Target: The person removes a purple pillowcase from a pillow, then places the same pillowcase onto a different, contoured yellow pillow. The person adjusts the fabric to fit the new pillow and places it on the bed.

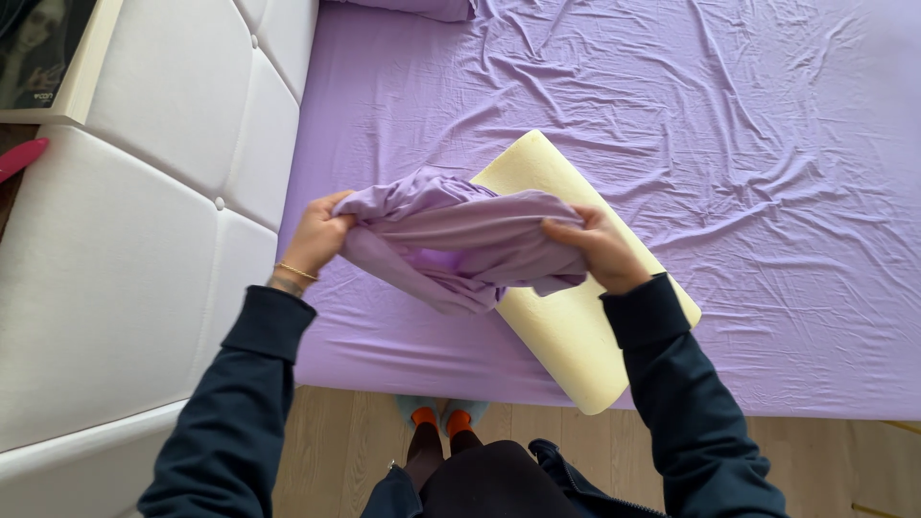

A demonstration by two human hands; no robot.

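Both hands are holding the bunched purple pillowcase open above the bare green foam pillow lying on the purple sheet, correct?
Not quite: the foam pillow is pale yellow, not green. The head view shows it lying bare on the purple sheet. The rest holds: the left hand and the right hand both grip the bunched purple pillowcase above it.

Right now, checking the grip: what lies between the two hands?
In the head view, only the bunched purple pillowcase spans left hand to right hand.
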